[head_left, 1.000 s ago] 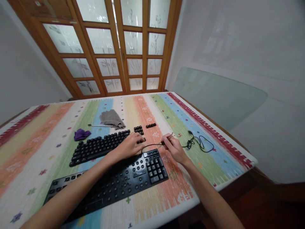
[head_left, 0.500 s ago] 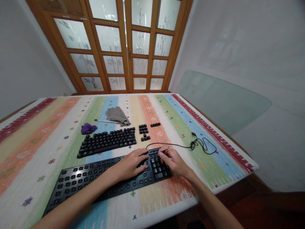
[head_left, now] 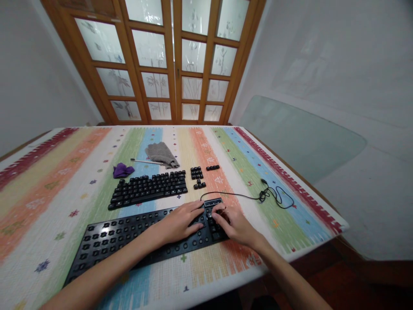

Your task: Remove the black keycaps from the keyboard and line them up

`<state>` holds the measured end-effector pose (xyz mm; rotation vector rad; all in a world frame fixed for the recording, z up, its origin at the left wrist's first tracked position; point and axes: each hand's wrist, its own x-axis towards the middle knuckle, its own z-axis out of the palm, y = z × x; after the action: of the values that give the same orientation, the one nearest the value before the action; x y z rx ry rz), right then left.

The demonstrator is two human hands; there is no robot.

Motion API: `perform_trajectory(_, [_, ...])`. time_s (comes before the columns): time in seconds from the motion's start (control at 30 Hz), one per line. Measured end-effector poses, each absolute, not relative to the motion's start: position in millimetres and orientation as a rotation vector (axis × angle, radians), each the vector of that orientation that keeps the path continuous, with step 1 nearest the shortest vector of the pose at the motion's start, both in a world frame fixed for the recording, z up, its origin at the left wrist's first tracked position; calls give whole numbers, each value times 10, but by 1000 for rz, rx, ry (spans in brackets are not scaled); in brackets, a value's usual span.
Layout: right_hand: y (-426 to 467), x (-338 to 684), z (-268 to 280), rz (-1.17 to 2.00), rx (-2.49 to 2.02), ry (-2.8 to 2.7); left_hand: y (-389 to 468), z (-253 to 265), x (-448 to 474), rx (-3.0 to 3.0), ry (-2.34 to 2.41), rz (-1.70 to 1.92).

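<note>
A black keyboard (head_left: 106, 243) lies at a slant along the near side of the table, most of its key positions bare of caps. Dark keycaps (head_left: 218, 233) still cover its number pad at the right end. My left hand (head_left: 181, 221) lies across the keyboard just left of the number pad, fingers stretched out and holding nothing. Over the number pad, my right hand (head_left: 232, 221) is bent, with thumb and forefinger pinched at a keycap in the upper rows. The fingers mostly hide that cap.
Removed keycaps (head_left: 148, 189) lie in rows behind the keyboard, with smaller groups (head_left: 196, 173) and a short row (head_left: 213, 167) to their right. Farther back are a purple cloth (head_left: 123, 170), a grey cloth (head_left: 161, 154) and a thin brush (head_left: 145, 162). A tangled cable (head_left: 263, 196) lies at right.
My right hand has shifted slightly down and left over the number pad, its thumb and forefinger now lower on the keys. My left hand stays on the keyboard. The camera view has shifted slightly.
</note>
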<state>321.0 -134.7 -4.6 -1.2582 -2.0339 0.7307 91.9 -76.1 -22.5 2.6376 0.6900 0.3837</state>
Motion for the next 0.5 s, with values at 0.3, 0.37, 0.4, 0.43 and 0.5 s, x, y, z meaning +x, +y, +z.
perform_trajectory(0.3, [-995,3061,85,639,-1276,-2152,-778,-151,949,2619,674,390])
perform_trajectory(0.37, [-901,3049,60,659,-1313,-2152,-783,-133,955,2620,678,386])
perform_trajectory(0.4, [-865,3047,51,666,-1337,-2143,-783,-127,954,2618,680,384])
perform_trajectory(0.43, [-839,3047,45,676,-1355,-2136,-782,-124,952,2613,680,381])
perform_trajectory(0.5, [-814,3058,52,714,-1366,-2129,-775,-120,946,2587,672,388])
